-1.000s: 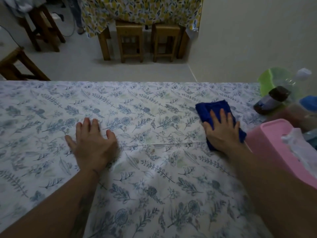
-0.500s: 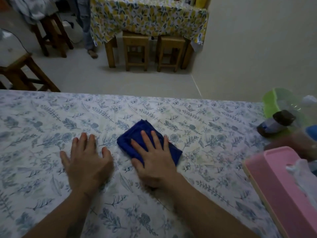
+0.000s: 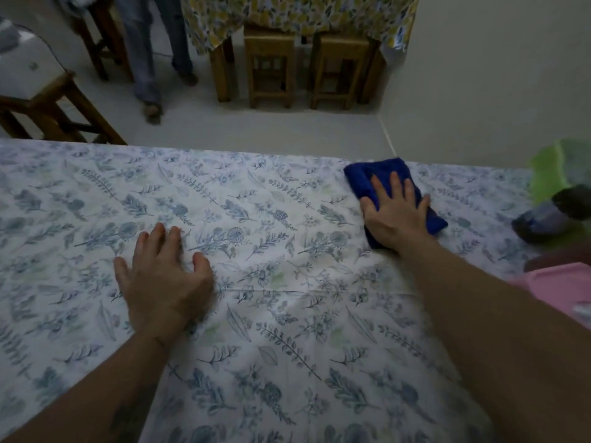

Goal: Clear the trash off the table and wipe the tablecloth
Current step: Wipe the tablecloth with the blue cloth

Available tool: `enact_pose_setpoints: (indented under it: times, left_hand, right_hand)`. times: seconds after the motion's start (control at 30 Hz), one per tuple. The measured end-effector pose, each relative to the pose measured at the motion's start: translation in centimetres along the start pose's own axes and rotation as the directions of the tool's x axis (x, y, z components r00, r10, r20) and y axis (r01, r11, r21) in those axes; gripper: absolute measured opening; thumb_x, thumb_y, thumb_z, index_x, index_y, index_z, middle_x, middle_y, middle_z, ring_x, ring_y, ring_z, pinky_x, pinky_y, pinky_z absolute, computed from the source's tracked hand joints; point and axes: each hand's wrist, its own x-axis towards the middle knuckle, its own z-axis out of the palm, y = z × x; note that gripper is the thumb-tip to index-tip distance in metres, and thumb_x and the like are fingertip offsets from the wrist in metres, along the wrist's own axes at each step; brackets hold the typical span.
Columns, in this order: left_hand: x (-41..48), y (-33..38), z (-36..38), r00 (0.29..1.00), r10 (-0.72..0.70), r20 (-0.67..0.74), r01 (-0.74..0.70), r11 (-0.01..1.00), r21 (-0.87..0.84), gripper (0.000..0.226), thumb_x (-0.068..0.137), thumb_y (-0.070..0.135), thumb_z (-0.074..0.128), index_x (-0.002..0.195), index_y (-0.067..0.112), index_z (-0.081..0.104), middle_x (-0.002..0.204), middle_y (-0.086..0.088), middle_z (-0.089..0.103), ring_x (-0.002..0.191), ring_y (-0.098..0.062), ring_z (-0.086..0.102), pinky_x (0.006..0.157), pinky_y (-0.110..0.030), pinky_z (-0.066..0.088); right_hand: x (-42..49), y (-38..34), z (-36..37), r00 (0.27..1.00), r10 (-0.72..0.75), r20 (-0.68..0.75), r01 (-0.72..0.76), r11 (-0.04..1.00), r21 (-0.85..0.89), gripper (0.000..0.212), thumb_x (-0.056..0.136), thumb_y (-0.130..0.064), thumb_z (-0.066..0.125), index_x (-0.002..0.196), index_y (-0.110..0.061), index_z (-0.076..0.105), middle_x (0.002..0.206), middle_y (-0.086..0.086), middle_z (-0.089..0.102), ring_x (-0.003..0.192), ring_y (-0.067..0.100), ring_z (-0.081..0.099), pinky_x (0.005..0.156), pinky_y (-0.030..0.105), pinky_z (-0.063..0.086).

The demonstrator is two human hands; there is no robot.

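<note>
Two bare hands rest on the floral tablecloth (image 3: 287,314) that covers the worktop. The left hand (image 3: 163,282) lies palm down near the middle of the cloth, its grip spread flat with the fingers slightly apart and nothing under it. The right hand (image 3: 396,212) is stretched out toward the far edge, pressing a folded blue rag (image 3: 383,174) flat against the tablecloth; its grip is spread over the rag, not pinching it. The rag's far corner lies just at the worktop's far edge. Right of the rag, well apart from it, a blurred dark-capped bottle (image 3: 550,215) lies tilted in front of something green (image 3: 553,167), and a pink container (image 3: 556,282) shows at the right border beside the forearm. Beyond the worktop stand wooden stools (image 3: 271,65) and a person's legs (image 3: 150,43).
</note>
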Motion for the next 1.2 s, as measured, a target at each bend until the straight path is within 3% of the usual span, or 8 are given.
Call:
enact_pose_setpoints:
  times: [0.13, 0.33, 0.47, 0.63, 0.93, 1.0, 1.1, 1.2]
  left_hand:
    - [0.0, -0.1, -0.1, 1.0, 0.013, 0.008, -0.013, 1.0, 0.017, 0.069, 0.086, 0.05, 0.039, 0.148, 0.02, 0.044, 0.162, -0.003, 0.033, 0.151, -0.024, 0.022, 0.12, -0.06, 0.006]
    - [-0.1, -0.1, 0.1, 0.998, 0.043, 0.047, -0.047, 0.996, 0.079, 0.068, 0.09, 0.05, 0.032, 0.148, 0.017, 0.039, 0.162, -0.007, 0.031, 0.15, -0.029, 0.023, 0.117, -0.066, 0.01]
    - [-0.4, -0.3, 0.1, 0.996, 0.058, 0.061, -0.063, 0.995, 0.083, 0.071, 0.089, 0.052, 0.027, 0.15, 0.016, 0.036, 0.163, -0.009, 0.028, 0.151, -0.03, 0.02, 0.118, -0.066, 0.007]
    - [-0.1, -1.3, -0.1, 0.985, 0.13, 0.114, -0.139, 0.988, 0.073, 0.074, 0.088, 0.056, 0.032, 0.152, 0.018, 0.035, 0.165, -0.01, 0.024, 0.152, -0.033, 0.016, 0.117, -0.068, 0.004]
    - [-0.7, -1.5, -0.8, 0.97, 0.145, 0.194, -0.161, 0.984, 0.071, 0.074, 0.089, 0.054, 0.028, 0.153, 0.017, 0.031, 0.165, -0.014, 0.018, 0.152, -0.036, 0.011, 0.115, -0.071, 0.003]
    - [-0.5, -1.1, -0.9, 0.956, 0.208, 0.207, -0.218, 0.975, 0.028, 0.067, 0.09, 0.044, 0.035, 0.15, 0.016, 0.034, 0.165, -0.015, 0.017, 0.152, -0.034, 0.011, 0.114, -0.072, 0.001]
    - [-0.1, 1.6, -0.9, 0.912, 0.349, 0.215, -0.346, 0.937, -0.053, 0.063, 0.09, 0.027, 0.051, 0.15, 0.012, 0.038, 0.164, -0.013, 0.023, 0.152, -0.027, 0.017, 0.117, -0.068, -0.003]
    - [-0.6, 4.7, -0.2, 0.91, 0.358, 0.209, -0.335, 0.932, -0.136, 0.062, 0.091, 0.034, 0.05, 0.15, 0.016, 0.04, 0.163, -0.005, 0.029, 0.152, -0.022, 0.02, 0.116, -0.066, -0.009]
  right_hand:
    - [-6.3, 0.3, 0.9, 0.999, 0.04, -0.01, -0.04, 0.999, 0.005, 0.064, 0.099, -0.055, 0.02, 0.157, -0.036, 0.0, 0.167, 0.002, -0.01, 0.152, 0.028, -0.012, 0.118, 0.059, -0.01]
    - [-16.4, -2.5, 3.3, 0.988, -0.151, 0.016, 0.151, 0.988, 0.003, 0.066, 0.097, -0.06, 0.017, 0.156, -0.039, -0.002, 0.165, -0.002, -0.017, 0.151, 0.024, -0.019, 0.117, 0.056, -0.015]
    - [-17.7, 0.2, 2.9, 1.0, 0.031, -0.005, -0.03, 0.998, 0.046, 0.067, 0.097, -0.06, 0.02, 0.157, -0.038, -0.001, 0.166, 0.0, -0.013, 0.151, 0.024, -0.016, 0.118, 0.054, -0.014]
    - [-21.4, 3.4, 3.1, 0.961, 0.271, -0.049, -0.268, 0.962, 0.061, 0.067, 0.099, -0.058, 0.019, 0.158, -0.032, 0.002, 0.167, 0.004, -0.008, 0.152, 0.026, -0.01, 0.119, 0.054, -0.009]
    - [-30.2, 3.3, 4.6, 0.815, 0.575, -0.069, -0.566, 0.817, 0.113, 0.069, 0.099, -0.055, 0.02, 0.159, -0.026, 0.001, 0.167, 0.005, -0.003, 0.152, 0.029, -0.005, 0.12, 0.056, -0.004]
    - [-30.0, 2.7, 4.3, 0.827, 0.56, -0.048, -0.555, 0.827, 0.092, 0.069, 0.099, -0.054, 0.021, 0.159, -0.026, -0.001, 0.167, 0.006, -0.006, 0.152, 0.033, -0.007, 0.119, 0.058, -0.004]
    - [-27.7, 2.1, 3.7, 0.916, 0.398, -0.041, -0.396, 0.917, 0.056, 0.068, 0.099, -0.054, 0.021, 0.158, -0.029, -0.002, 0.167, 0.002, -0.009, 0.151, 0.033, -0.01, 0.119, 0.059, -0.006]
    - [-24.2, 1.4, 3.4, 0.968, 0.25, -0.015, -0.249, 0.967, 0.054, 0.068, 0.098, -0.059, 0.017, 0.158, -0.032, -0.001, 0.167, 0.0, -0.011, 0.151, 0.031, -0.012, 0.118, 0.058, -0.01]
